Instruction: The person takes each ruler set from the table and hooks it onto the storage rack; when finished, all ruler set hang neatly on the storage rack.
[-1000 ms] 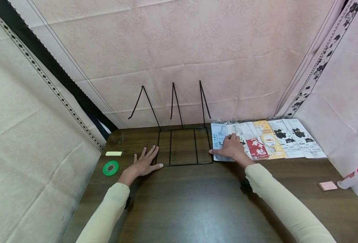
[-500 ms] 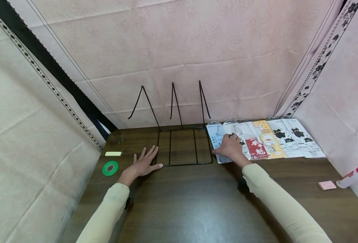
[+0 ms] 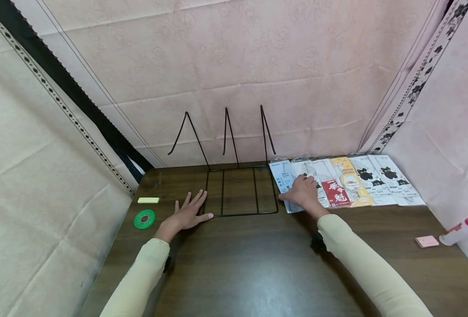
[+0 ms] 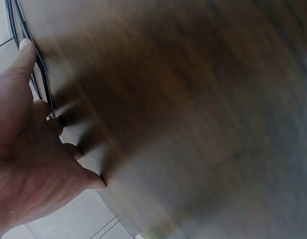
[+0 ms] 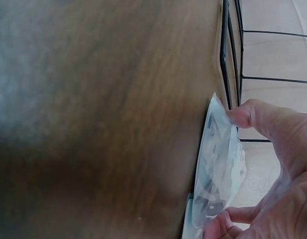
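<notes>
A black wire rack [image 3: 239, 215] stands on the table against the cloth backdrop, its three bent prongs rising at the back. My left hand [image 3: 184, 215] lies with fingers spread at the rack's left side, thumb by its front left corner. On the other side, my right hand [image 3: 302, 193] spans the leftmost flat plastic packet [image 3: 282, 174], which has a pale blue printed front. In the right wrist view the thumb presses one edge of that packet [image 5: 211, 164] and the fingertips the opposite edge. The packet sits slightly askew, its left edge close to the rack.
Several more printed packets [image 3: 390, 176] overlap in a row to the right, one of them yellow [image 3: 354, 182]. A green ring [image 3: 144, 219] and a pale yellow strip [image 3: 148, 200] lie at the left. Far right are a pink block [image 3: 427, 241] and a red-capped white bottle [image 3: 458, 233].
The leftmost packet has slid left and turned askew under my right hand, overlapping the rack's right edge more in the head view. My left hand and the rack have stayed in place.
</notes>
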`<state>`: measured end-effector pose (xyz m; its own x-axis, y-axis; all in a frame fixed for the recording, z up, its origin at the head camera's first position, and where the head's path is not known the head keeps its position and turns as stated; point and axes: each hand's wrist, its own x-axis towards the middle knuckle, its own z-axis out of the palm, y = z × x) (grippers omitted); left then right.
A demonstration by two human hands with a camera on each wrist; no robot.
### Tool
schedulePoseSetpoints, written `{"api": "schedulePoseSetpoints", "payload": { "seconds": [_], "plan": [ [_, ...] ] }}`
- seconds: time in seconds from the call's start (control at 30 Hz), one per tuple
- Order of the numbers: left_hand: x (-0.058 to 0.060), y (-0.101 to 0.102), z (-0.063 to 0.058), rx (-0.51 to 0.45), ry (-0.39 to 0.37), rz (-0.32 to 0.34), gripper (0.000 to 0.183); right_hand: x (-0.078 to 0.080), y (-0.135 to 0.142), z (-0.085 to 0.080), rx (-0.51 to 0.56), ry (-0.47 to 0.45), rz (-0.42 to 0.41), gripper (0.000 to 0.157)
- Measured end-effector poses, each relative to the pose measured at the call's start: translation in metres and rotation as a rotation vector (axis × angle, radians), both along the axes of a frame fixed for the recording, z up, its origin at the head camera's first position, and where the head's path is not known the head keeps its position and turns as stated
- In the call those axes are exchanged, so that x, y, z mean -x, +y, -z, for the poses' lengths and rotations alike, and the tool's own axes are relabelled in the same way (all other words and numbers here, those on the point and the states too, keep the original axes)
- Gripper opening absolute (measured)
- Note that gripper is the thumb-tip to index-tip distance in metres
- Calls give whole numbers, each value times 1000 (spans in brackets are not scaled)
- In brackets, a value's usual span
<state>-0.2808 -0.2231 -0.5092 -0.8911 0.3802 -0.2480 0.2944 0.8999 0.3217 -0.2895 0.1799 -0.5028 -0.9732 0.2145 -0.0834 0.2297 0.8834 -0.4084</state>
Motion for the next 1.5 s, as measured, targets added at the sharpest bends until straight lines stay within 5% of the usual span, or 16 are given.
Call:
{"api": "schedulePoseSetpoints", "payload": {
  "seconds": [0.5,1.1,1.5],
  "plan": [
    [1,2,2,-7,-12,3,87,-14,12,-7,10,86,-24,91],
    [2,2,1,-5,-22,-6,87,-64,31,-26,-94,437,-298,107],
    [0,1,-4,-4,-24,-7,87,-71,0,-38,-194,669,-403,115]
  ]
}}
